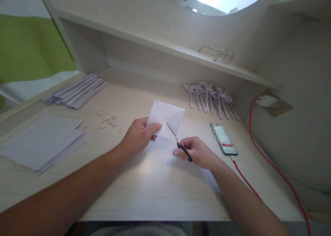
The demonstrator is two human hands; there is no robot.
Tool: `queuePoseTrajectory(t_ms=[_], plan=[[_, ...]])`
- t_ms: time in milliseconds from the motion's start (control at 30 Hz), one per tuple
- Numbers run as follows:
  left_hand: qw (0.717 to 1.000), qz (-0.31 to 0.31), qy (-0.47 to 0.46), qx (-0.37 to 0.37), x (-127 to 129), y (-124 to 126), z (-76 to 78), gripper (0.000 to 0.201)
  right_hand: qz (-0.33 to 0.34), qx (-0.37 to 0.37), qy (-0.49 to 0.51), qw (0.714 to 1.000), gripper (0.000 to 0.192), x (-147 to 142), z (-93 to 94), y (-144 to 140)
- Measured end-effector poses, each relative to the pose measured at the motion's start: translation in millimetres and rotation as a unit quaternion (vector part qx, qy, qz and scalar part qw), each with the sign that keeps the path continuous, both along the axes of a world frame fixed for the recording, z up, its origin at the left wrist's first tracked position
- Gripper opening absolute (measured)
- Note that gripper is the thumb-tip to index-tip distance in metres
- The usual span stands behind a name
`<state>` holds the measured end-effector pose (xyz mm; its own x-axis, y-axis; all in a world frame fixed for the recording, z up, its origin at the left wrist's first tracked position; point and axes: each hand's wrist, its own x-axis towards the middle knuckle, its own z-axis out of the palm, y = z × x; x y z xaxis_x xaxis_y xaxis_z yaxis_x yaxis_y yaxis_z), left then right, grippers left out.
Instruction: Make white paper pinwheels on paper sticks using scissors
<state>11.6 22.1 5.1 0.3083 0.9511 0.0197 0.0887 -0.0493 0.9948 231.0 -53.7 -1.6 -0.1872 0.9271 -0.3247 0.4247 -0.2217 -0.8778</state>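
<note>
Folded white paper (pixel 168 117) sits above the middle of the desk (pixel 155 187), pinched at its lower left edge by my left hand (pixel 138 136), thumb on top and fingers curled beneath. My right hand (pixel 198 152) is closed around the black handles of a pair of scissors (pixel 179 143), whose thin blades run up and left along a crease in the paper. Small paper scraps (pixel 108 120) lie to the left, near a stack of flat sheets (pixel 42 143) and a row of folded strips (pixel 76 91). To the right lie finished folded pieces (pixel 212 99), a phone (pixel 223 139) and its red cable (pixel 271 163). Eyeglasses (pixel 219 53) rest on the shelf.
</note>
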Motion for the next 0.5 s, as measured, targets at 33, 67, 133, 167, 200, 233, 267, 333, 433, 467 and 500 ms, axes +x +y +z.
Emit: queuePoseTrajectory(t_ms=[33,67,133,167,200,233,267,333,433,467,500], plan=[[1.000,0.000,0.001,-0.001,0.0,0.2,-0.1,0.030,-0.002,0.001,0.002,1.000,0.050,0.0,0.0,0.3],[1.000,0.000,-0.001,-0.002,0.0,0.4,-0.3,0.030,-0.004,0.002,0.003,1.000,0.050,0.1,-0.1,0.8],[1.000,-0.001,-0.003,-0.004,-0.1,0.7,-0.5,0.030,-0.007,0.006,0.003,1.000,0.049,0.4,-0.5,2.0],[1.000,-0.001,-0.002,-0.003,-0.1,0.8,-0.7,0.030,-0.007,0.010,0.003,1.000,0.049,0.6,-0.7,2.5],[1.000,0.000,0.000,-0.002,-0.1,0.8,-0.7,0.030,-0.006,0.015,0.002,1.000,0.048,0.8,-0.9,2.9],[1.000,0.001,0.001,-0.001,0.0,0.8,-0.8,0.030,-0.005,0.020,0.001,1.000,0.048,1.0,-1.0,3.1],[1.000,0.003,0.001,-0.001,0.2,0.7,-0.7,0.030,-0.006,0.024,-0.002,1.000,0.047,1.1,-1.0,3.1],[1.000,0.004,-0.006,-0.003,0.6,0.6,-0.7,0.029,-0.007,0.027,-0.012,1.000,0.047,1.2,-1.2,2.4],[1.000,0.009,-0.020,-0.003,0.4,1.4,-1.2,0.029,-0.009,0.020,-0.030,0.999,0.048,2.5,-2.6,1.3],[1.000,0.013,-0.024,-0.001,0.0,2.2,-1.6,0.028,-0.006,0.016,-0.039,0.999,0.048,3.8,-3.3,1.3],[0.999,0.019,-0.027,0.002,-0.5,3.2,-2.1,0.028,-0.003,0.013,-0.052,0.999,0.047,5.8,-3.8,1.7]])
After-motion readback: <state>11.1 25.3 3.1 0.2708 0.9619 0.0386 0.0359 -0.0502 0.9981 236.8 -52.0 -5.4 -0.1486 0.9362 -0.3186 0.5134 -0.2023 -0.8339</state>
